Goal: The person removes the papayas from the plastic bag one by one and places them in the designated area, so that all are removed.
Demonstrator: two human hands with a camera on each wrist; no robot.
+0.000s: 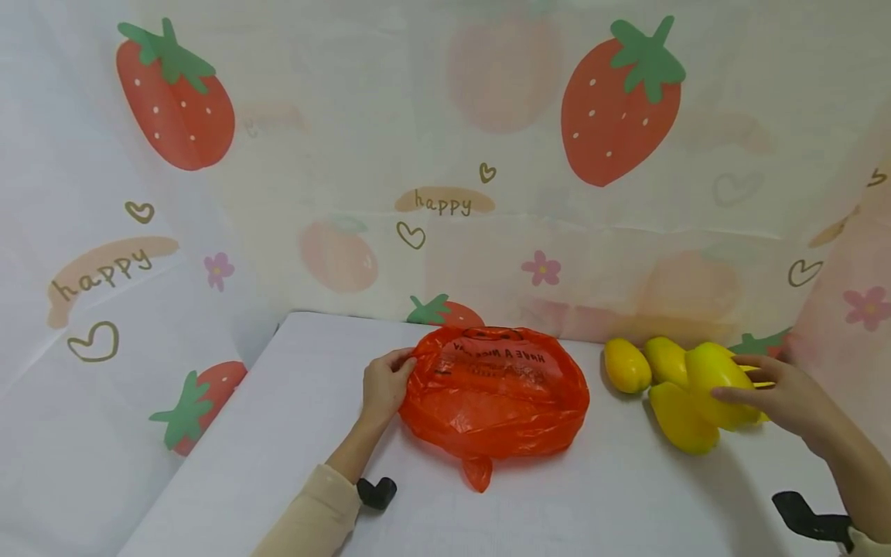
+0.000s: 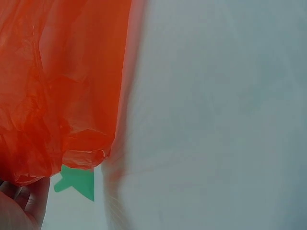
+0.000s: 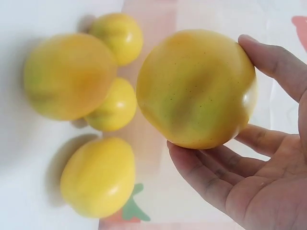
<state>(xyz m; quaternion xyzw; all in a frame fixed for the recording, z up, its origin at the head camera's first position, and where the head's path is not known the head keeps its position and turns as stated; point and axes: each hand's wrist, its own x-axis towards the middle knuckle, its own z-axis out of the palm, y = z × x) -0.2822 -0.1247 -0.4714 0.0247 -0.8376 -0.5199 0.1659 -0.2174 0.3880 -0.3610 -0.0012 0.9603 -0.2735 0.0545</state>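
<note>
A red plastic bag (image 1: 494, 425) with mirrored lettering lies spread on the white table in the head view, its mouth apart. My left hand (image 1: 381, 387) pinches the bag's left rim; in the left wrist view only a few fingers show below the red film (image 2: 72, 86). My right hand (image 1: 793, 402) holds a large yellow mango (image 1: 717, 371) between thumb and fingers, to the right of the bag. The right wrist view shows this mango (image 3: 196, 91) raised off the table. Several other yellow mango-like fruits (image 1: 685, 422) lie beside and partly behind it.
Printed cloth (image 1: 334, 155) with strawberries hangs behind and along both sides of the white table (image 1: 278, 464). A smaller yellow fruit (image 1: 626, 366) lies between the bag and the held mango, near the back edge. Black straps (image 1: 810, 518) show at both wrists.
</note>
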